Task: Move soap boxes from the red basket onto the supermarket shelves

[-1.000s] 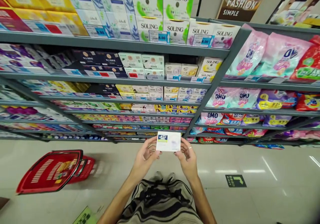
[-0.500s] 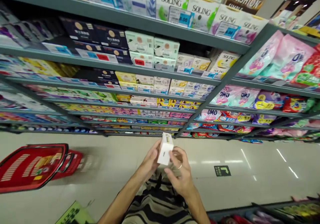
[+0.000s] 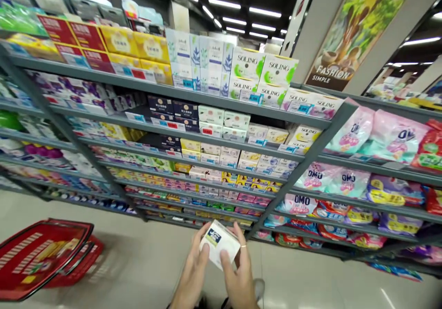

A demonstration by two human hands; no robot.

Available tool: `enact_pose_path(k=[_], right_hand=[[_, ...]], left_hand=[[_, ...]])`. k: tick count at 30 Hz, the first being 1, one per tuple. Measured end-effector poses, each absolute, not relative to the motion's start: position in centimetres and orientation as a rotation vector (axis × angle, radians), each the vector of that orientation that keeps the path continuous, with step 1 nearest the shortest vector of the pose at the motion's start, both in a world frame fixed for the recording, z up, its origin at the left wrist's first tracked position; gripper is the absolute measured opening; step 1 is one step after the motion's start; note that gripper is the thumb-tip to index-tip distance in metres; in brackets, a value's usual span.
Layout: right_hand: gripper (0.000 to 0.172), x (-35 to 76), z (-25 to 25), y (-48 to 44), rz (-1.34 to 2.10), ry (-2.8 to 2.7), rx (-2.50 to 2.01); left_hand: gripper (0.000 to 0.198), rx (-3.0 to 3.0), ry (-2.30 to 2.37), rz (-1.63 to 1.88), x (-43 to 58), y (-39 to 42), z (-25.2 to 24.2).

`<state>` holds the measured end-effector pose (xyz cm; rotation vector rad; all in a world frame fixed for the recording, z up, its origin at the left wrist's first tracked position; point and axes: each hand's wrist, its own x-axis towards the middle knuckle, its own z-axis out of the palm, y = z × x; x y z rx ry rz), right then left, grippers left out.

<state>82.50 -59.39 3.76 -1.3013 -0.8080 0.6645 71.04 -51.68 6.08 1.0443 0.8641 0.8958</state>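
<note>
A small white box (image 3: 221,246) with a dark blue and green label on one corner sits between my two hands, its broad face turned up. My left hand (image 3: 194,265) grips the box's left side, thumb pressed on the front. On the opposite side, my right hand (image 3: 238,267) holds it too, with a ring on one finger and the thumb on the face. The box is in front of the lower shelves, above the floor. What is printed on its hidden sides I cannot see.
Ahead stands a shelf unit (image 3: 214,102) full of boxed goods, among them SOLING boxes (image 3: 247,65). OMO bags (image 3: 348,182) fill the shelves at right. A red shopping basket (image 3: 74,233) with items inside stands on the floor at left. A poster (image 3: 359,32) hangs upper right.
The view has tilted up, showing the ceiling and upper shelf. The box has been turned so its labelled broad face shows. My right hand has closed onto its right side.
</note>
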Motion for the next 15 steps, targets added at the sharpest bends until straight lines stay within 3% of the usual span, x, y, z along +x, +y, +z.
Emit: enact_pose_path(k=[3,9,11,15], right_hand=[[0.055,84.2,4.2,-59.2,0.728,-0.603,-1.198],[0.048,86.3,5.9,-60.8,0.838,-0.511,-1.097],[0.059,86.4,6.0,-61.0,0.752,-0.475,-1.072],[0.096,85.5,5.7,-61.6,0.608,-0.522,-1.036]], left_hand=[[0.070,1.068,0.785,0.900,72.3,-51.9,7.2],[0.102,1.210,0.510,0.506,73.7,-52.0,8.2],[0.100,1.224,0.444,0.420,73.7,-51.8,7.9],[0.095,1.191,0.420,0.393,73.2,-51.1,7.6]])
